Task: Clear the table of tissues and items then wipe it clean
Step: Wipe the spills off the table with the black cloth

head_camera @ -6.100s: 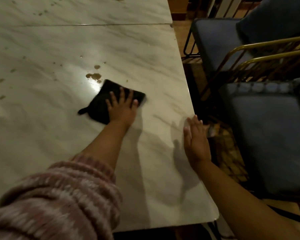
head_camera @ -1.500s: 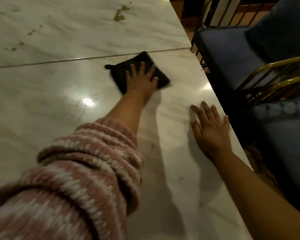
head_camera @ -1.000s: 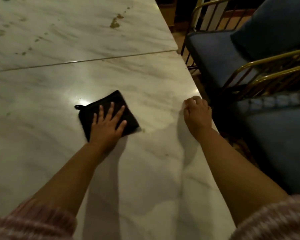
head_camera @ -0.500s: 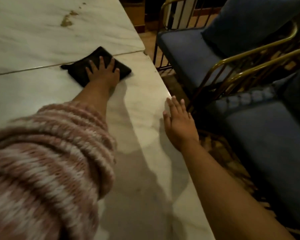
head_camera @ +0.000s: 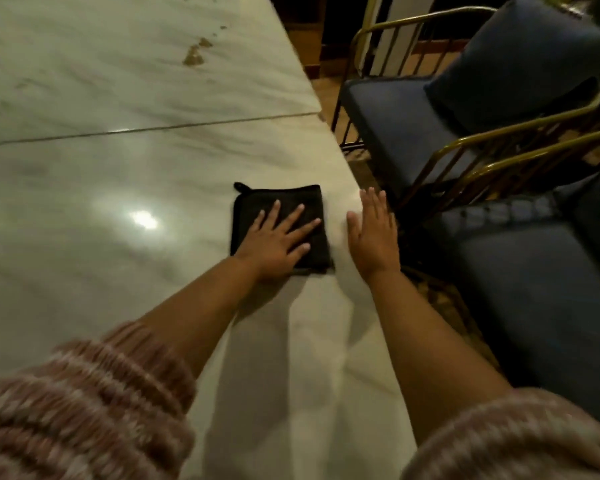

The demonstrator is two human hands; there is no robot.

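Fingers point(head_camera: 291, 218) of the left hand point(head_camera: 274, 242) lie straight and spread, pressing the black cloth point(head_camera: 284, 194) flat on the marble table point(head_camera: 118, 271), likely so its whole face rubs the surface. Just beside it, the right hand point(head_camera: 374, 233) rests flat and relaxed at the table's edge, gripping nothing, probably as a brace. Beyond the seam point(head_camera: 153, 128), brown stains point(head_camera: 193, 56) are not yet wiped. Blue-cushioned chairs point(head_camera: 395, 116) stand alongside.

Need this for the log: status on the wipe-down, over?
Left hand flat on black cloth, near right edge of table. Right hand flat on marble beside it. Brown stains on far slab; nothing between.
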